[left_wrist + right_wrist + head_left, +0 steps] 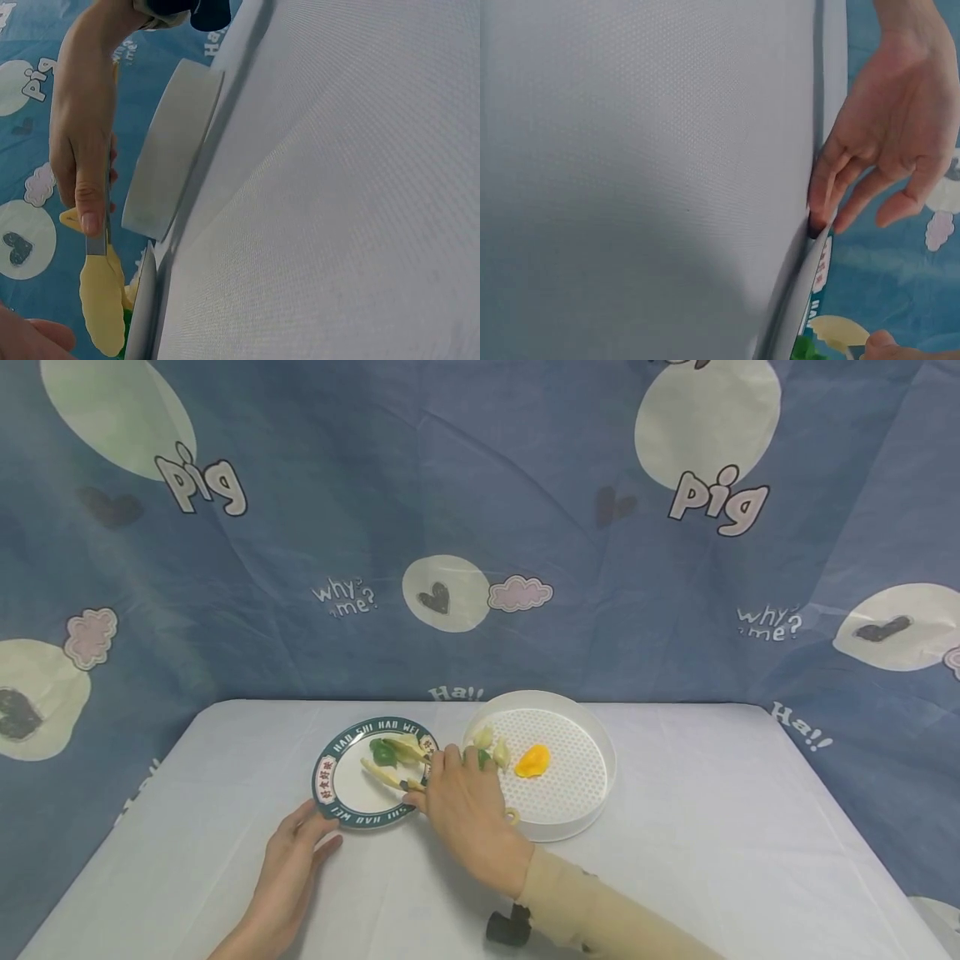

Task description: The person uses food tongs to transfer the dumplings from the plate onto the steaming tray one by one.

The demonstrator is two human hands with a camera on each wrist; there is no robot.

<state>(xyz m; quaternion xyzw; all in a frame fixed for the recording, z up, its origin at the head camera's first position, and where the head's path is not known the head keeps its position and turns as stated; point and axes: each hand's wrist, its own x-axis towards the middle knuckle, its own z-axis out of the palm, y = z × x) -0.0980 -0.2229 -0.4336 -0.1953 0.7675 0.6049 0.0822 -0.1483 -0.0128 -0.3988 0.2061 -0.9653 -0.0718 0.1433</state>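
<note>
My right hand (468,814) holds tongs (101,300) with metal arms and pale yellow heads. The heads reach over a white plate (367,793) with a dark green lettered rim. A green piece (382,752), perhaps pepper, is on the plate beside the upper tong head; whether the tongs touch it I cannot tell. My left hand (288,860) pinches the near-left rim of the plate, with one fingertip under the edge in the right wrist view. Right of the plate is a round white perforated basket (562,831), partly behind my right hand.
In the basket are an orange-yellow piece (532,761), pale bulb-like pieces (501,753) and a green piece (482,758). A white cloth (712,827) covers the table. A blue patterned curtain (525,510) hangs behind. A black device (510,928) is at my right wrist.
</note>
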